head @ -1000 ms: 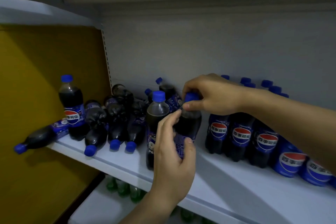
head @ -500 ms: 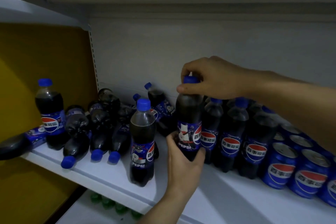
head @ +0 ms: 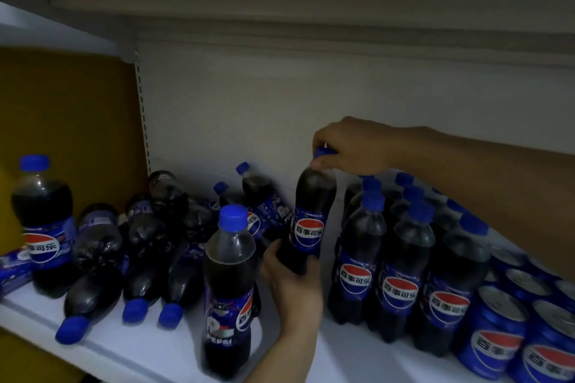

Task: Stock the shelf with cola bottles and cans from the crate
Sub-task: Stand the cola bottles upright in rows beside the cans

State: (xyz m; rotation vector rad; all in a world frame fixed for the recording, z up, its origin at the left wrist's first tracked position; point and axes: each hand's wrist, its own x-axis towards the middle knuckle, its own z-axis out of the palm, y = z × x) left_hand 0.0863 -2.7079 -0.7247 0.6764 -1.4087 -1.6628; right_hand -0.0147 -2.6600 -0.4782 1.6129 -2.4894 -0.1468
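Bottle (head: 312,221) in work: a cola bottle with a blue cap, held nearly upright and tilted slightly, between the loose bottles on the left and the standing row on the right. Your left hand (head: 294,284) grips its base from below, thumb and fingers wrapped around the lower body. Your right hand (head: 348,146) pinches the cap from above, fingers curled over it. Both hands are clamped on this one bottle, one at each end.

The white shelf (head: 149,348) carries everything else. A standing bottle (head: 230,289) is just beside your left hand, near the front edge. Several fallen bottles (head: 146,258) lie in a heap to the left, caps toward the front. Another upright bottle (head: 43,227) stands at far left. The upright row of bottles (head: 401,261) stands to the right, with cola cans (head: 497,336) beyond it.
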